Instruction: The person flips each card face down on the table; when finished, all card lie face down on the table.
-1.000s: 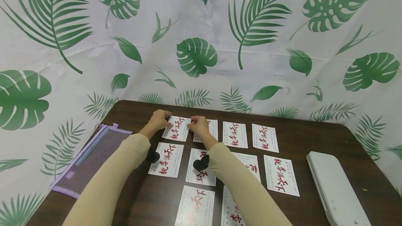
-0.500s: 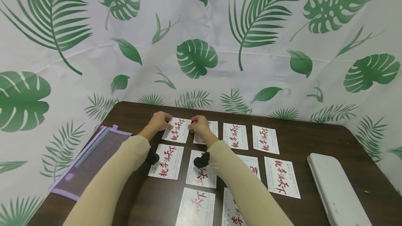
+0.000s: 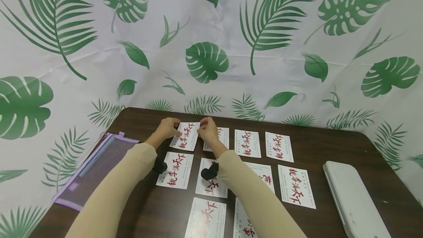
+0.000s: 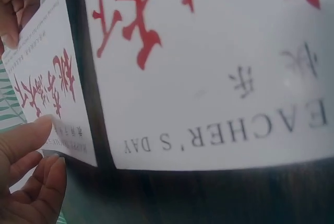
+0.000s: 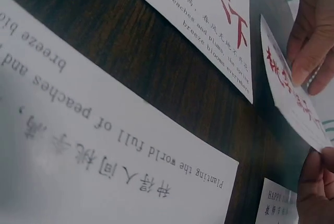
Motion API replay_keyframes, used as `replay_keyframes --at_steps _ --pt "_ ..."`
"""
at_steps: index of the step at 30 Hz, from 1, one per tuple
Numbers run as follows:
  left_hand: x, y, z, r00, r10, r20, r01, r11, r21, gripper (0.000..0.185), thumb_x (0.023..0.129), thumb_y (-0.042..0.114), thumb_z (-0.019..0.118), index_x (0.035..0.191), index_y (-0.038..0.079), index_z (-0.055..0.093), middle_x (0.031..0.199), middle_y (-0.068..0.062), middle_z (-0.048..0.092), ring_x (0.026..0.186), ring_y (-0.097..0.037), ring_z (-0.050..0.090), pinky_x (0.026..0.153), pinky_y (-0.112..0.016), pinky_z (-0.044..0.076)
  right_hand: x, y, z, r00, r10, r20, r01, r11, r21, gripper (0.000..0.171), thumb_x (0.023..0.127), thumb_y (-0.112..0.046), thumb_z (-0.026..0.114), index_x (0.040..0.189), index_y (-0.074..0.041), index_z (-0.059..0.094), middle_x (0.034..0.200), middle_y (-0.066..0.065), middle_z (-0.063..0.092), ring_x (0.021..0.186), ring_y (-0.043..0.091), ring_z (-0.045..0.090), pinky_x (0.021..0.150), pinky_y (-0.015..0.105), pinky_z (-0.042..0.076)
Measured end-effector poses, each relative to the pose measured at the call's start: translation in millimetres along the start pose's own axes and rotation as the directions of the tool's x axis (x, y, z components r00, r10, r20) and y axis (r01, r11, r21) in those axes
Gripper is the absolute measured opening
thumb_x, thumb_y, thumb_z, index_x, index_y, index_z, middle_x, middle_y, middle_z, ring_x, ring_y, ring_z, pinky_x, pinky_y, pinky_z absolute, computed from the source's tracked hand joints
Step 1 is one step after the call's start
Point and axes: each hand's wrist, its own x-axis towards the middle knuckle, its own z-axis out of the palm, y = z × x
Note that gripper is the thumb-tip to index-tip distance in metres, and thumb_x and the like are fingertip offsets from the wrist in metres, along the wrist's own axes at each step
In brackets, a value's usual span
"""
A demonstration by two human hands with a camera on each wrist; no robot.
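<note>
At the far left of the table, a white card (image 3: 185,135) with red Chinese lettering is held by both hands. My left hand (image 3: 167,127) pinches its left edge, the thumb on the printed face. My right hand (image 3: 208,132) pinches the upper right corner. In the left wrist view this card (image 4: 39,72) looks tilted up off the table, with the left thumb (image 4: 26,135) on its front. The right wrist view also has the card (image 5: 287,85) raised at a slant between both hands. A similar card (image 3: 224,135) lies partly hidden behind my right hand.
Several matching cards lie in rows, including one nearest below (image 3: 175,170) and others to the right (image 3: 279,146). Some are covered by my right arm. A purple-edged mesh pouch (image 3: 109,168) lies at the left; a white elongated device (image 3: 355,197) stands at the right.
My right hand has moved slightly up, and the held card's right corner has risen a little with it. The left hand stays nearly in place. The other cards lie as before.
</note>
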Motion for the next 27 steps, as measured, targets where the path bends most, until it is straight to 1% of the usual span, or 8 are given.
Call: replay_keyframes --at_steps 5,9,11,13,18,21,23,27 --pt "-4.2 -0.4 -5.1 1.000 0.016 -0.021 -0.017 0.997 -0.071 0.058 0.081 0.010 0.072 0.133 -0.003 0.048 0.125 -0.021 0.057 0.116 -0.033 0.053 0.097 -0.043 0.044 1.6 3.0 0.1 1.000 0.024 0.000 -0.024 0.980 0.197 0.030 0.079 0.015 0.057 0.105 0.001 0.052 0.068 -0.001 0.048 0.058 0.008 0.049 0.057 0.024 0.052" --pt "-8.0 -1.7 -10.0 0.997 0.022 -0.075 -0.036 0.980 -0.194 0.047 0.083 0.010 0.071 0.125 -0.003 0.055 0.114 -0.019 0.062 0.102 -0.029 0.058 0.088 -0.039 0.048 0.2 0.1 -4.5 0.999 0.052 0.010 -0.053 0.964 0.260 0.031 0.080 0.016 0.055 0.108 0.001 0.052 0.069 0.000 0.049 0.060 0.010 0.049 0.059 0.027 0.052" --pt "-9.5 -2.6 -11.9 0.996 0.011 -0.092 -0.038 0.957 -0.288 0.039 0.084 0.009 0.069 0.119 -0.003 0.058 0.106 -0.017 0.063 0.094 -0.025 0.059 0.085 -0.037 0.051 -1.5 -2.0 -7.2 0.998 0.064 0.009 -0.064 0.959 0.276 0.032 0.081 0.015 0.055 0.109 0.002 0.053 0.069 0.000 0.049 0.059 0.011 0.049 0.058 0.027 0.050" --pt "-10.0 -3.2 -13.2 0.996 -0.002 -0.091 -0.034 0.919 -0.392 0.033 0.085 0.008 0.067 0.116 -0.002 0.059 0.100 -0.014 0.062 0.089 -0.021 0.059 0.083 -0.034 0.053 -2.8 -2.9 -9.6 0.997 0.074 0.002 -0.071 0.955 0.288 0.032 0.080 0.016 0.055 0.110 0.002 0.053 0.069 0.000 0.050 0.058 0.012 0.049 0.056 0.025 0.048" --pt "-10.7 1.2 -18.2 0.998 -0.046 -0.036 0.017 0.819 -0.574 0.028 0.089 0.006 0.063 0.116 -0.001 0.057 0.094 -0.006 0.057 0.081 -0.013 0.058 0.080 -0.030 0.055 -6.6 -3.9 -13.3 0.994 0.108 -0.025 -0.094 0.941 0.326 0.031 0.081 0.013 0.058 0.110 0.003 0.056 0.069 0.000 0.053 0.057 0.011 0.050 0.055 0.022 0.046" --pt "-13.2 7.3 -23.1 0.998 -0.062 -0.032 0.029 0.782 -0.623 0.029 0.089 0.004 0.060 0.117 -0.002 0.055 0.093 -0.005 0.055 0.077 -0.012 0.058 0.081 -0.034 0.055 -12.1 -8.0 -12.6 0.992 0.094 -0.080 -0.064 0.947 0.316 0.026 0.082 0.009 0.062 0.107 0.004 0.059 0.072 0.000 0.053 0.061 0.009 0.051 0.060 0.022 0.049" --pt "-16.5 12.5 -26.5 0.996 -0.065 -0.054 0.015 0.765 -0.644 0.029 0.089 0.002 0.059 0.117 -0.004 0.054 0.093 -0.005 0.054 0.075 -0.012 0.058 0.082 -0.037 0.054 -16.4 -11.6 -9.7 0.993 0.054 -0.107 -0.022 0.961 0.277 0.023 0.081 0.006 0.065 0.104 0.004 0.061 0.074 0.000 0.053 0.066 0.008 0.050 0.061 0.021 0.048" --pt "-21.2 26.2 -29.5 0.989 -0.077 -0.129 -0.029 0.748 -0.663 0.030 0.087 -0.001 0.057 0.116 -0.006 0.054 0.092 -0.006 0.052 0.073 -0.013 0.059 0.080 -0.037 0.055 -26.4 -19.5 -0.7 0.995 -0.067 -0.075 0.079 0.980 0.180 0.020 0.081 -0.001 0.069 0.099 0.003 0.065 0.076 -0.001 0.053 0.069 0.008 0.048 0.057 0.016 0.042"
